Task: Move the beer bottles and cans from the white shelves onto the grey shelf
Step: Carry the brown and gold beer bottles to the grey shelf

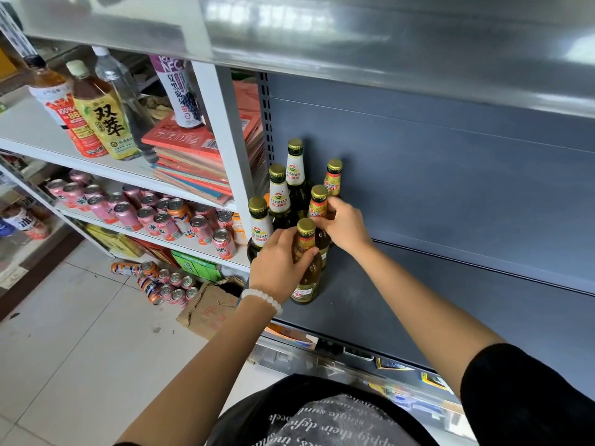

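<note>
Several beer bottles with gold caps stand grouped at the left end of the grey shelf [418,300]. Three have white neck labels [279,194]; the others have gold and red necks. My left hand [277,265] grips the nearest gold-necked bottle [306,272] around its neck and shoulder. My right hand [344,225] holds the bottle just behind it [318,202] near the neck. A third gold-necked bottle [333,177] stands behind, by the shelf's back wall. Pink and orange cans [161,217] stand on a lower white shelf [193,243] to the left.
The upper white shelf holds tall drink bottles [103,120] and a stack of red booklets [190,159]. More cans [167,284] lie on the tiled floor beside a torn cardboard box [209,307]. A grey shelf board [386,37] hangs overhead.
</note>
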